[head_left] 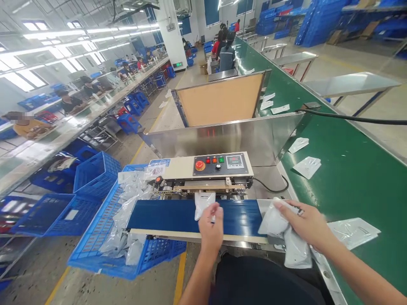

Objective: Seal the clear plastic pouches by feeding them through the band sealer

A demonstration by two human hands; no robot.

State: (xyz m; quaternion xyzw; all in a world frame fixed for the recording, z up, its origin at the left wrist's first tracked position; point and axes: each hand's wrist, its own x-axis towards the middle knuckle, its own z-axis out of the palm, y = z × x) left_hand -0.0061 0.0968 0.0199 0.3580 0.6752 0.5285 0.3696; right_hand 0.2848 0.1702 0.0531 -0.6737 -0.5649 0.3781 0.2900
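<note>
A small white plastic bag point(201, 205) hangs from the sealing slot of a band sealer point(178, 167), over its blue conveyor belt point(168, 216). My left hand point(211, 228) is at the bag's lower right edge, with fingers curled and thumb close to the fingertips; it partly covers the bag. At the belt's right end, my right hand point(307, 222) grips a few filled white plastic bags point(275, 218). One of them hangs below the hand. Another flat white bag point(354, 232) lies on the green belt beside my right forearm.
A blue crate point(95, 231) full of white bags stands left of the sealer. A long green conveyor point(346, 178) with scattered bags runs along the right. Behind the sealer rises a metal panel point(216, 140). A black cable point(356, 118) crosses the conveyor. People sit at benches farther off.
</note>
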